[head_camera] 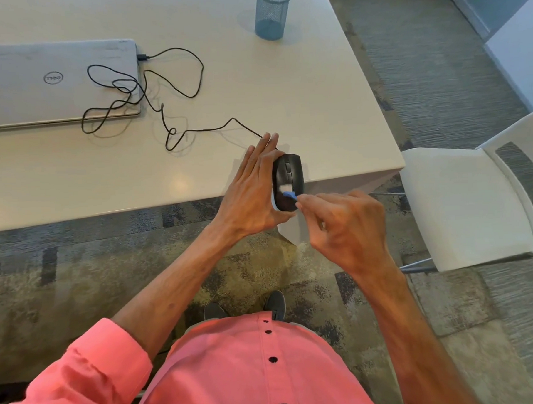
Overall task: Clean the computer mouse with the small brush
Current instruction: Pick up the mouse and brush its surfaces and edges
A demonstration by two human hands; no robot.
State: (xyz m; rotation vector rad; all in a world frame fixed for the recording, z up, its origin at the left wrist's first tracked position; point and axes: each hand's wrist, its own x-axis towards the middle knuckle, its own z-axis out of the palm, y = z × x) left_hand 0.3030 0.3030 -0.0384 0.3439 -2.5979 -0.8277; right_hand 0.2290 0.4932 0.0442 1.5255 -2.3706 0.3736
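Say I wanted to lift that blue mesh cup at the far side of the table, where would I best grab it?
Take the blue mesh cup around its round wall, about halfway up, with your grip coming from the near side. It stands upright on the table, apart from the laptop and cord on its left, and widens upward, so it should wedge into the hand.

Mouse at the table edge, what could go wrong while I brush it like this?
The mouse seems to overhang the near edge of the table, held only by the left hand; a firm stroke of the brush in the right hand could knock it loose. Its cable is plugged into the laptop, so a fall might yank the plug.
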